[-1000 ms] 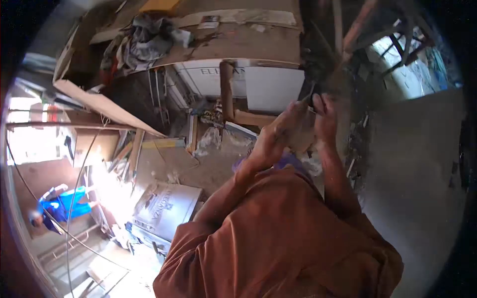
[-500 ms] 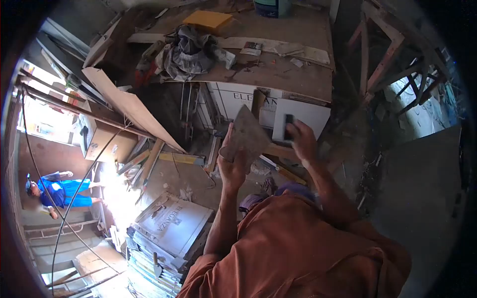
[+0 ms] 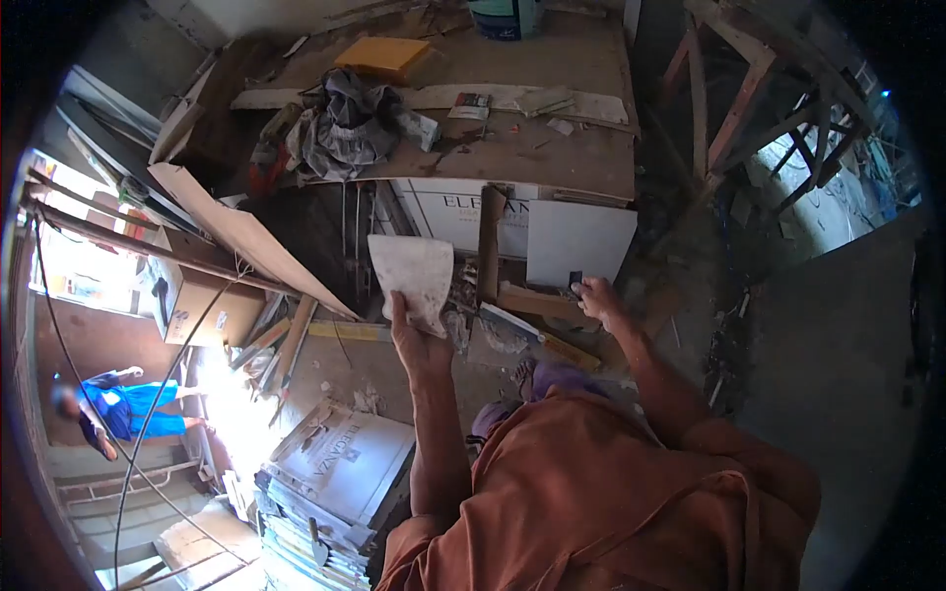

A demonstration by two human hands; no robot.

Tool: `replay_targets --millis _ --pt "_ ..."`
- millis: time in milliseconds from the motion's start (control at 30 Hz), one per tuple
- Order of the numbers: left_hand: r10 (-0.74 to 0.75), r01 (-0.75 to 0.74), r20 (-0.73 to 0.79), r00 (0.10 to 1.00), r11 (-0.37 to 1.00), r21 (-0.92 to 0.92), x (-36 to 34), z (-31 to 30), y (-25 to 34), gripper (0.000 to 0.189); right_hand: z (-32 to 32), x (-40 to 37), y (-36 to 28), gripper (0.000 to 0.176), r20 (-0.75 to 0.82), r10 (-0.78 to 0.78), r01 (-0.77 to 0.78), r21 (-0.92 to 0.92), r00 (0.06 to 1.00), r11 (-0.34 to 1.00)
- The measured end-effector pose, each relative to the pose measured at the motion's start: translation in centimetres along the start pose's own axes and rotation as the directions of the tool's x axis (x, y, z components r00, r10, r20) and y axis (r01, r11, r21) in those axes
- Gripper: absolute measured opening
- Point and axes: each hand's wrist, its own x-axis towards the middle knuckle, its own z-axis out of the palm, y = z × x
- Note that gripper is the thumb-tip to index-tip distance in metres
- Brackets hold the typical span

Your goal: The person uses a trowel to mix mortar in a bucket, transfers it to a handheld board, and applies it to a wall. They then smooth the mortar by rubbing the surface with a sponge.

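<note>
My left hand [image 3: 422,353] is closed on the lower edge of a worn off-white sheet [image 3: 414,281], its thumb lying over the near face. The sheet looks thin and slightly curled, with smudges on it. My right hand [image 3: 603,303] pinches a small dark block [image 3: 575,280], whose kind I cannot make out. That hand is in front of a plain white panel [image 3: 579,239] leaning on the bench, clear of the sheet.
A wooden bench [image 3: 552,163] carries a crumpled grey cloth [image 3: 345,128], a yellow box [image 3: 382,59] and a bucket [image 3: 506,18]. Stacked tile boxes [image 3: 360,463] stand at lower left, with a trowel [image 3: 317,542]. A person [image 3: 123,404] in blue is farther left. Wooden trestles [image 3: 749,108] stand right.
The sheet has swung left and turned its pale broad face toward me. My right hand has dropped slightly with the dark block. The view has shifted a little.
</note>
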Motion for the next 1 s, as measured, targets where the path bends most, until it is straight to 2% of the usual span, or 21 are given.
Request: replay_targets --millis 67,133,200,233,267,300,367,400,467,567,633,667,700,733,767,800,833,900,933,967,1000 --pt "-0.026 0.033 0.063 0.998 0.994 -0.103 0.7 -0.4 -1.8 0.037 -1.4 -0.2 -2.1 0.036 0.111 -0.025 0.042 -0.146 0.994 0.988" --pt "-0.026 0.030 0.055 0.998 0.997 -0.070 0.2 0.9 -3.9 0.035 -0.5 -3.1 -5.5 0.057 0.010 -0.275 0.222 -0.622 0.961 0.751" --pt "-0.042 0.046 0.028 0.999 0.988 -0.149 1.3 0.5 -6.5 0.033 0.6 -6.2 -9.2 0.081 0.358 -0.299 0.364 -0.129 0.885 0.922" --pt "-0.091 0.097 0.048 0.995 0.985 -0.141 1.8 -0.4 -7.9 0.033 1.6 -7.5 -10.1 0.080 0.422 -0.398 0.426 0.031 0.815 0.904" --pt "-0.145 0.153 0.065 0.987 0.980 -0.128 1.9 -0.8 -9.1 0.034 3.1 -8.6 -10.3 0.079 0.461 -0.498 0.463 0.196 0.735 0.865" --pt "-0.201 0.202 0.049 0.978 0.979 -0.027 0.5 1.2 -9.6 0.036 5.1 -9.2 -9.9 0.079 0.449 -0.502 0.467 0.195 0.739 0.863" --pt "-0.268 0.276 0.132 0.954 0.960 -0.048 -0.4 1.1 -10.9 0.037 8.3 -9.6 -9.1 0.063 0.291 -0.740 0.560 0.505 0.606 0.657" --pt "-0.319 0.340 0.204 0.925 0.938 -0.072 -0.7 1.0 -11.5 0.038 8.8 -9.9 -9.5 0.063 0.281 -0.737 0.564 0.496 0.615 0.660" --pt "-0.333 0.336 0.143 0.932 0.942 0.009 -0.3 0.2 -12.0 0.039 9.4 -10.6 -10.6 0.046 0.049 -0.483 0.440 0.341 0.874 0.831" --pt "-0.387 0.339 0.166 0.907 0.905 0.259 0.5 -2.6 -10.0 0.039 9.5 -7.4 -9.3 0.047 0.074 -0.343 0.281 0.424 0.936 0.861" --pt "-0.486 0.279 0.049 0.872 0.577 0.768 0.3 -2.2 -6.5 0.041 9.4 -4.8 -8.1 0.051 0.043 -0.313 0.247 0.515 0.949 0.821" --pt "-0.451 0.154 0.087 0.888 0.470 0.869 1.0 -5.0 -5.4 0.040 9.2 -3.6 -7.4 0.055 0.038 -0.284 0.204 0.605 0.958 0.770" --pt "-0.421 0.019 0.136 0.897 0.344 0.939 2.1 -9.2 -4.2 0.040 8.2 -3.1 -6.2 0.058 -0.115 -0.487 0.473 -0.131 0.866 0.871" --pt "-0.425 -0.311 0.324 0.845 0.103 0.945 3.8 -13.6 -2.5 0.038 7.8 -2.1 -5.1 0.057 -0.043 -0.400 0.368 -0.314 0.915 0.875" --pt "-0.548 -0.499 0.344 0.762 -0.159 0.852 5.5 -19.9 -1.2 0.035 7.8 -1.1 -3.1 0.057 0.010 -0.286 0.255 -0.489 0.958 0.834" --pt "-0.662 -0.703 0.356 0.660 -0.377 0.603 7.3 -26.0 0.2 0.033 8.4 -0.3 0.4 0.049 0.009 -0.404 0.309 -0.658 0.915 0.687" --pt "-0.758 -0.836 0.359 0.545 -0.456 0.306 9.0 -31.7 1.7 0.031 9.8 0.2 6.3 0.047 0.046 -0.387 0.296 -0.729 0.921 0.617" --pt "-0.793 -0.707 0.078 0.604 -0.488 0.513 7.1 -34.7 6.1 0.031 12.4 1.2 15.7 0.044 0.133 -0.230 0.244 -0.788 0.964 0.565" --pt "-0.730 -0.428 -0.098 0.677 -0.498 0.754 5.8 -35.0 8.3 0.031 14.2 -3.7 8.4 0.040 -0.018 -0.378 0.310 -0.537 0.926 0.785" --pt "-0.663 -0.156 -0.250 0.705 -0.490 0.858 4.9 -35.0 9.7 0.031 15.8 -6.7 4.7 0.042 0.011 -0.347 0.251 -0.712 0.938 0.656" --pt "-0.628 0.005 -0.333 0.703 -0.464 0.886 4.5 -34.9 10.5 0.031 18.2 -6.6 10.4 0.041 -0.088 -0.446 0.280 -0.665 0.891 0.692"
